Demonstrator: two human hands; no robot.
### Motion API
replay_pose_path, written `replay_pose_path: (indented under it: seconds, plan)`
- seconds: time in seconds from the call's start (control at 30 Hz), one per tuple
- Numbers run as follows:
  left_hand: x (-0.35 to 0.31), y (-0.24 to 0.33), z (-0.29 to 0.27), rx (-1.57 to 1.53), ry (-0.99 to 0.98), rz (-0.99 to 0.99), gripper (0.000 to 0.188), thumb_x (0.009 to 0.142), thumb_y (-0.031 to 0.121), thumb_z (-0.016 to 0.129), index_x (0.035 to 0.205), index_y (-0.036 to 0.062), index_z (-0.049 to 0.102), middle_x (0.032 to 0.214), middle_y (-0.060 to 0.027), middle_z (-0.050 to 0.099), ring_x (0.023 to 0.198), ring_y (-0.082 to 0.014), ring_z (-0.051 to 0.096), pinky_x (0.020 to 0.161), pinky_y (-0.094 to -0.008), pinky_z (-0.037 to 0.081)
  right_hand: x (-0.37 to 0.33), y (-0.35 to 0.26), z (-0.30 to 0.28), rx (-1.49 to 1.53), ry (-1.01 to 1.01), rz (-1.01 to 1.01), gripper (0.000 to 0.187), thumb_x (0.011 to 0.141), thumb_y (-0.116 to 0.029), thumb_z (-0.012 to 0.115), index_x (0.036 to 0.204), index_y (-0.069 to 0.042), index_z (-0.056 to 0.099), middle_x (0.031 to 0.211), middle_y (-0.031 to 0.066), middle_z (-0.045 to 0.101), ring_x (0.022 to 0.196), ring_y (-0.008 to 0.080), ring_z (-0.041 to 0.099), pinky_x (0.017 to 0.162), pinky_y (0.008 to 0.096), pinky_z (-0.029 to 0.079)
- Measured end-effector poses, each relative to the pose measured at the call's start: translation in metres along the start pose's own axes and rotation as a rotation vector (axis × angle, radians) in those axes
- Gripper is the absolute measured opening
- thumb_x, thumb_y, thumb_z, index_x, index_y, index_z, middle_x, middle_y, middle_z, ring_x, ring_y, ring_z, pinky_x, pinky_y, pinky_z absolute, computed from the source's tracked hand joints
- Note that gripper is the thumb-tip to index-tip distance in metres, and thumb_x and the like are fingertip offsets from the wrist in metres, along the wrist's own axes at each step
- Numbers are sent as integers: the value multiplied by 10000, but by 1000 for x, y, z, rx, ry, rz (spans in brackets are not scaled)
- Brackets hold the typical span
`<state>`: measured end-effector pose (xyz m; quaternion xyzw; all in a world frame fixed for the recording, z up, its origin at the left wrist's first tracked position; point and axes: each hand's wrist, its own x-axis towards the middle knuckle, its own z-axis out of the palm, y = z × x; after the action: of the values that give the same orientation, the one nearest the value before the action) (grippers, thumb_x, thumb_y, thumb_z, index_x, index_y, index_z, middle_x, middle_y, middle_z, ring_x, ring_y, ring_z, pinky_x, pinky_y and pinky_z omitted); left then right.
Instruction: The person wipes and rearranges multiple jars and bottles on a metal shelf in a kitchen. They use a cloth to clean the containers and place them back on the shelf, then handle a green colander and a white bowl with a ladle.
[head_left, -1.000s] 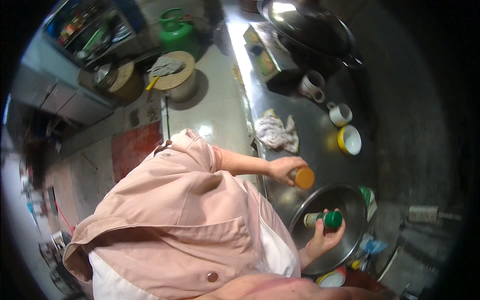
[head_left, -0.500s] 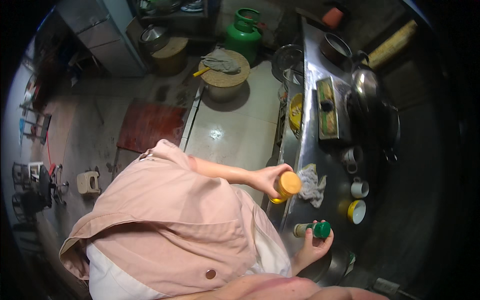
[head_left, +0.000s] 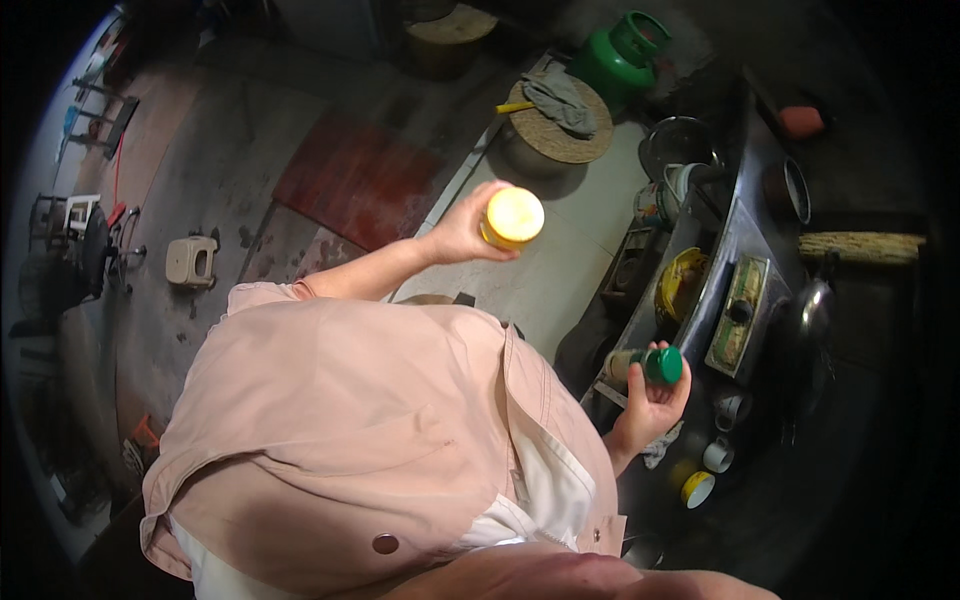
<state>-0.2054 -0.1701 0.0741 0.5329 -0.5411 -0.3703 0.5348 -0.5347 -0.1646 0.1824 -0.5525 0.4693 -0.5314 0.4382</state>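
Note:
My left hand (head_left: pixel 462 232) is wrapped round a jar (head_left: pixel 514 218) with a yellow lid, held out over the floor. Bright light washes out the lid's top, and the jar's body is mostly hidden below it. My right hand (head_left: pixel 655 408) grips a small bottle with a green cap (head_left: pixel 664 366) near the counter's edge; its pale clear body points left, lying almost level. Under my right wrist, part of a grey cloth (head_left: pixel 663 446) shows on the counter.
On the dark metal counter (head_left: pixel 741 215) are a white cup (head_left: pixel 718 455), a yellow cup (head_left: pixel 698 490) and a burner unit (head_left: pixel 738 314). A pot with a woven lid (head_left: pixel 565 140) stands on the floor before a green gas cylinder (head_left: pixel 620 60). A stool (head_left: pixel 192 262) stands left.
My view has turned left, toward the floor. Both hands have moved away from the counter surface, the left one farther out with the jar, the right one still holding the green-capped bottle.

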Motion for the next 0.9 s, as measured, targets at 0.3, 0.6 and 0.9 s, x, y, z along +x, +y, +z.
replay_pose_path:
  seconds: [0.3, 0.6, 0.9]
  plan:
    - [16, -6, -111, -45, 280, -69, 672, 644, 52, 833, 1210, 103, 473, 1116, -16, 539, 1081, -130, 499, 966, -296, 398, 66, 19, 143, 59, -257, 38, 535, 678, 73, 775, 1172, 7, 581, 1112, 108, 619, 1057, 194, 583, 927, 316, 465]
    - [99, -34, -165, -366, 492, -296, 698, 685, 98, 824, 1284, 73, 467, 1200, -60, 553, 1147, -190, 516, 1016, -341, 397, 211, 52, 230, 25, -496, -72, 524, 684, 58, 783, 1168, 29, 583, 1098, 85, 616, 1023, 173, 590, 932, 295, 455]
    - [217, -20, -232, -417, 588, -149, 642, 723, 84, 798, 1281, 74, 480, 1189, -59, 552, 1146, -194, 516, 1030, -345, 391, 363, 63, 328, 126, -586, -179, 558, 689, 46, 796, 1200, 28, 575, 1131, 81, 615, 1043, 166, 591, 952, 303, 456]
